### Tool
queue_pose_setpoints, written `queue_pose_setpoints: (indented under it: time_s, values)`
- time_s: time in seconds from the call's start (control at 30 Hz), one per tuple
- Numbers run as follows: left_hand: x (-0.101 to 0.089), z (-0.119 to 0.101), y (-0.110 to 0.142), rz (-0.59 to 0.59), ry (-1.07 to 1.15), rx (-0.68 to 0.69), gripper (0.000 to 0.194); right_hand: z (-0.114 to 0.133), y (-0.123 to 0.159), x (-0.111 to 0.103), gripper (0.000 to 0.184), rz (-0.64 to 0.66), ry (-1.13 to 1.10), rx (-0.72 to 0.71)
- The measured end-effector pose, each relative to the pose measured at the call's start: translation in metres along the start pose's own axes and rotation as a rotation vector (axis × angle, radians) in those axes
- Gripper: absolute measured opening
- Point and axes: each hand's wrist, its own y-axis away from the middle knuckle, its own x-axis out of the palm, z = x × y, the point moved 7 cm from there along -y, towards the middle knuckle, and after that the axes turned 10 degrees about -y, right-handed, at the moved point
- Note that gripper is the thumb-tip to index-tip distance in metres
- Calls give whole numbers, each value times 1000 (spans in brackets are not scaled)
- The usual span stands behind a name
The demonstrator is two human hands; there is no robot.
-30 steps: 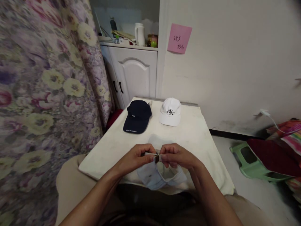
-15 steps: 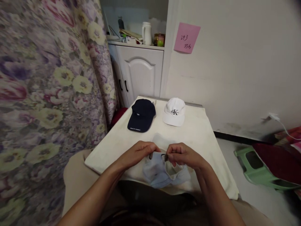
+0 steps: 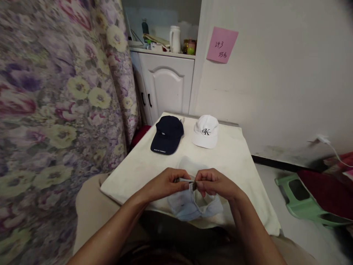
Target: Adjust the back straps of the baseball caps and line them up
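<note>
A light blue cap [image 3: 183, 206] lies at the near edge of the table, its opening turned up toward me. My left hand [image 3: 171, 182] pinches the cap's back strap between thumb and fingers. From the other side, my right hand [image 3: 213, 182] grips the dark metal buckle [image 3: 193, 185] on that strap. Both hands are close together, thumbs nearly meeting. Farther back lie a navy cap [image 3: 168, 132] on the left and a white cap [image 3: 206, 130] with black "CK" letters on the right, both untouched.
The table has a cream cloth [image 3: 135, 176]. A floral curtain [image 3: 68, 129] hangs at the left. Behind stands a white cabinet [image 3: 168, 82] with a white jug [image 3: 175, 38] on it. A green stool [image 3: 295, 191] is on the floor at the right.
My left thumb and fingers have closed in on the strap beside the buckle, nearer my right hand. My right hand keeps its grip; the view has shifted slightly.
</note>
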Motion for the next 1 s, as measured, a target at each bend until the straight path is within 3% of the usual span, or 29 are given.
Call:
queue_pose_setpoints:
  time_s: [0.27,0.47,0.63,1.0]
  values:
    - [-10,14,2,-50,97,-93,25,-8,-1,1,36,92,-132,32]
    - [0,13,1,44,154,-103,22,-9,-4,-2,26,37,-4,30]
    - [7,5,-3,65,79,-71,22,-7,-4,3,21,48,9,19]
    - [-4,16,-1,23,113,-93,22,-4,-4,4,31,95,-38,-18]
